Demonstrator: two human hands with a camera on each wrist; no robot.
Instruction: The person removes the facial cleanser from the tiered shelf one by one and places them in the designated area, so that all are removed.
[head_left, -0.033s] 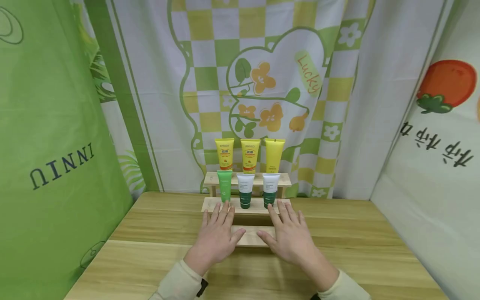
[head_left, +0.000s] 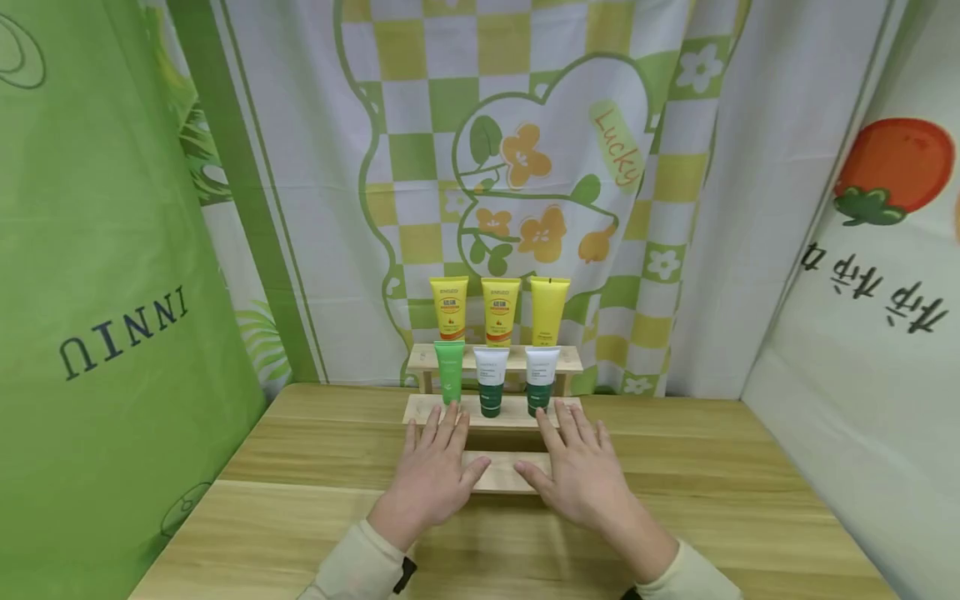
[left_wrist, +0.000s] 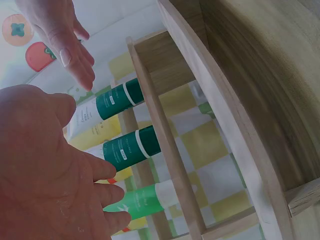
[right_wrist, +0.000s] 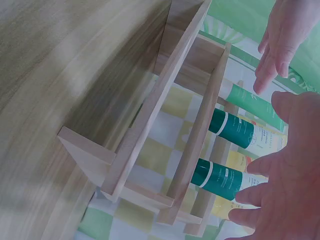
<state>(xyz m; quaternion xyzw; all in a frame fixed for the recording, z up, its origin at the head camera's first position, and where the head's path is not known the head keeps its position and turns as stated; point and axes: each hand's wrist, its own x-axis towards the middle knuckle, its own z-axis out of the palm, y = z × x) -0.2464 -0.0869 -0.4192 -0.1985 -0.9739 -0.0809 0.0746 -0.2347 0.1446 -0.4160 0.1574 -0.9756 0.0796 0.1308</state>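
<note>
A stepped wooden display rack (head_left: 510, 473) stands on the table. Three yellow squeeze tubes (head_left: 501, 312) line its top step. On the middle step are a light green tube (head_left: 449, 371) at left and two white tubes with dark green lower ends, one in the middle (head_left: 491, 392) and one at right (head_left: 539, 392). My left hand (head_left: 429, 477), palm down and fingers spread, hovers over the rack's lower left, fingertips near the green tube's base. Likewise spread, my right hand (head_left: 588, 475) is over the lower right, close below the right white-and-green tube. Neither hand holds anything.
The rack rests on a wood-grain table (head_left: 315, 450). Behind it hangs a checked green-and-yellow curtain (head_left: 420, 158). A green cloth (head_left: 112, 250) closes off the left side, and a white cloth with a printed persimmon (head_left: 892, 175) the right.
</note>
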